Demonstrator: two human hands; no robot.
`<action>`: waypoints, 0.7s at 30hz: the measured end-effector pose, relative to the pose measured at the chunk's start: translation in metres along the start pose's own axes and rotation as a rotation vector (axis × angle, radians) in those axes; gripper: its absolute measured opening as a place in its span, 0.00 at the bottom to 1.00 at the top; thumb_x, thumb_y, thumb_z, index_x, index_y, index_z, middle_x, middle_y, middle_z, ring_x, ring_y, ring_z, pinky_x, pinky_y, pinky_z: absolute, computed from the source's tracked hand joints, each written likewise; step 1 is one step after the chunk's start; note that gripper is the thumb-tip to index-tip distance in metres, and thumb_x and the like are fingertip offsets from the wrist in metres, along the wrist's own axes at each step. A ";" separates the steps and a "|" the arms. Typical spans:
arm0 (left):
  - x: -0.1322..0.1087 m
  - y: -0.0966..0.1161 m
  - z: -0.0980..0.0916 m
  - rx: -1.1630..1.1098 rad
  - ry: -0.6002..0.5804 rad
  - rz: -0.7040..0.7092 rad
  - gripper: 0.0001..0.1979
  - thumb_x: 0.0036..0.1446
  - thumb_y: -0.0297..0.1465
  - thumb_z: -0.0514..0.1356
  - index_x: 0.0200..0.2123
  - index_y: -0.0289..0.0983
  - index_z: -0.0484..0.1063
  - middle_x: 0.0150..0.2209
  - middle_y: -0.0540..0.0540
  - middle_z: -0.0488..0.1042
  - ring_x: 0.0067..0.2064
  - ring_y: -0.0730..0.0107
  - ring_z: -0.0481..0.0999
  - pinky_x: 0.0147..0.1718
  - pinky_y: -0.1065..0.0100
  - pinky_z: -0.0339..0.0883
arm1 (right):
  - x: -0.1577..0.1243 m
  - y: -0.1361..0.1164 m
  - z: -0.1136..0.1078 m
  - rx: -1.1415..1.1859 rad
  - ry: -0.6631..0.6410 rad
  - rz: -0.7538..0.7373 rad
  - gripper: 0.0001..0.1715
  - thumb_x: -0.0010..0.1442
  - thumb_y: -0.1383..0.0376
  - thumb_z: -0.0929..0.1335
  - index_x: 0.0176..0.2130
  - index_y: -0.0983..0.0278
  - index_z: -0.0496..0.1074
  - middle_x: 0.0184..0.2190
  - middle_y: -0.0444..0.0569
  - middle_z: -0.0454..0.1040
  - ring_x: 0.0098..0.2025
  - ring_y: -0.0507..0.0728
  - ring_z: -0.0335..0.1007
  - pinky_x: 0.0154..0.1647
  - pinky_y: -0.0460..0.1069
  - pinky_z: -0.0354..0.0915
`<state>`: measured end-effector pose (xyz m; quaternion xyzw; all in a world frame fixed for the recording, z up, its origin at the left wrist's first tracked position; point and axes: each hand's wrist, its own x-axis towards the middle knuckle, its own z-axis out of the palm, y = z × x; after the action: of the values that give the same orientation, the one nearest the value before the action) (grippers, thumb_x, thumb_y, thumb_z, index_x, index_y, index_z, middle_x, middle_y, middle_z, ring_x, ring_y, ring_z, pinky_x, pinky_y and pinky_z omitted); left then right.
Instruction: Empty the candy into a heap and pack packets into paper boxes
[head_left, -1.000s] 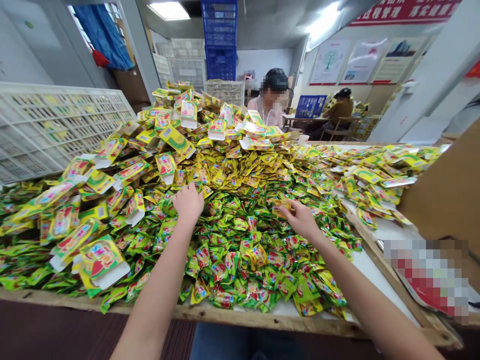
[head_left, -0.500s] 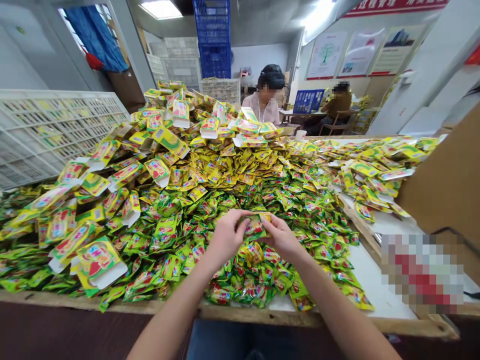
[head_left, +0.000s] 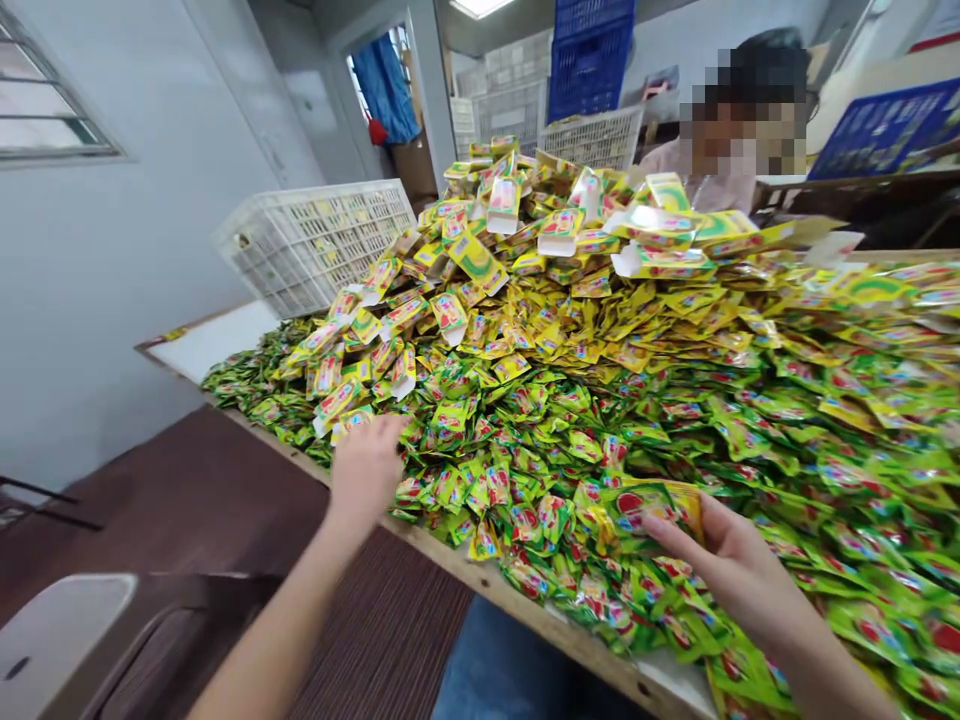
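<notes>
My right hand [head_left: 731, 550] pinches a green candy packet [head_left: 637, 505] with a watermelon picture between thumb and fingers. Behind that packet shows a yellow packet [head_left: 684, 498]. Apart from it, at the left front of the heap, my left hand [head_left: 365, 462] reaches out with its fingers extended over the packets. Just beyond those fingers lies a yellow small carton [head_left: 349, 424], partly covered by the hand; whether they touch is hidden. Loose green packets [head_left: 525, 480] spread under and between both hands.
Open yellow cartons [head_left: 450, 315] and yellow packets [head_left: 600, 325] pile up behind. A white plastic crate [head_left: 322, 235] leans at the back left. The table's wooden edge [head_left: 450, 565] runs along the front. A person [head_left: 735, 130] sits across the table, near blue crates [head_left: 592, 60].
My view has turned left. My hands have come apart: the left has moved off towards the cartons, while the right keeps hold of the green packet with the yellow one behind.
</notes>
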<state>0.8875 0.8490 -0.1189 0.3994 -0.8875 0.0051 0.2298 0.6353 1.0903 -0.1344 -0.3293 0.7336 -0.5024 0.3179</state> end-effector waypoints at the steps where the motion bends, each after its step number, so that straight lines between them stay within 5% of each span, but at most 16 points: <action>1: 0.005 -0.024 -0.004 0.087 -0.016 -0.046 0.23 0.52 0.17 0.47 0.47 0.34 0.73 0.46 0.32 0.74 0.47 0.47 0.72 0.44 0.46 0.65 | 0.000 -0.002 0.001 0.005 0.024 -0.015 0.25 0.45 0.46 0.72 0.34 0.63 0.72 0.27 0.49 0.76 0.29 0.56 0.71 0.29 0.47 0.70; 4: 0.020 -0.074 -0.003 0.367 -0.287 0.101 0.28 0.52 0.16 0.47 0.51 0.43 0.71 0.55 0.36 0.68 0.54 0.48 0.69 0.46 0.50 0.65 | -0.001 -0.009 0.007 0.026 0.052 -0.060 0.25 0.43 0.45 0.72 0.31 0.62 0.72 0.18 0.44 0.69 0.23 0.54 0.67 0.24 0.47 0.68; 8: 0.032 -0.091 0.007 0.461 -0.427 0.318 0.27 0.50 0.15 0.50 0.47 0.46 0.73 0.54 0.41 0.70 0.57 0.56 0.67 0.53 0.55 0.60 | 0.000 -0.013 0.010 0.045 0.040 -0.056 0.25 0.41 0.45 0.73 0.29 0.62 0.71 0.17 0.44 0.69 0.22 0.54 0.66 0.22 0.46 0.67; 12: 0.039 -0.094 0.008 0.600 -0.445 0.334 0.27 0.50 0.15 0.50 0.49 0.44 0.71 0.57 0.40 0.68 0.59 0.52 0.65 0.55 0.50 0.57 | 0.003 -0.011 0.008 0.106 0.074 -0.006 0.28 0.38 0.44 0.74 0.29 0.63 0.71 0.23 0.47 0.75 0.26 0.56 0.70 0.26 0.48 0.69; 16: 0.043 -0.101 0.000 0.490 -0.444 0.347 0.27 0.48 0.15 0.51 0.48 0.44 0.71 0.56 0.41 0.69 0.59 0.54 0.64 0.56 0.50 0.55 | 0.006 -0.006 0.008 0.156 0.114 0.029 0.30 0.36 0.45 0.75 0.30 0.64 0.71 0.25 0.48 0.76 0.28 0.57 0.72 0.30 0.50 0.71; 21: 0.030 -0.065 -0.015 0.269 -0.189 0.260 0.25 0.42 0.25 0.59 0.47 0.40 0.67 0.51 0.40 0.73 0.58 0.50 0.65 0.60 0.46 0.48 | 0.013 0.003 0.007 0.206 0.244 0.025 0.31 0.36 0.44 0.75 0.31 0.64 0.70 0.30 0.50 0.77 0.32 0.59 0.74 0.32 0.51 0.73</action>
<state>0.9223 0.7863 -0.1043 0.3074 -0.9404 0.1159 0.0875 0.6326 1.0773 -0.1406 -0.2223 0.7155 -0.6072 0.2646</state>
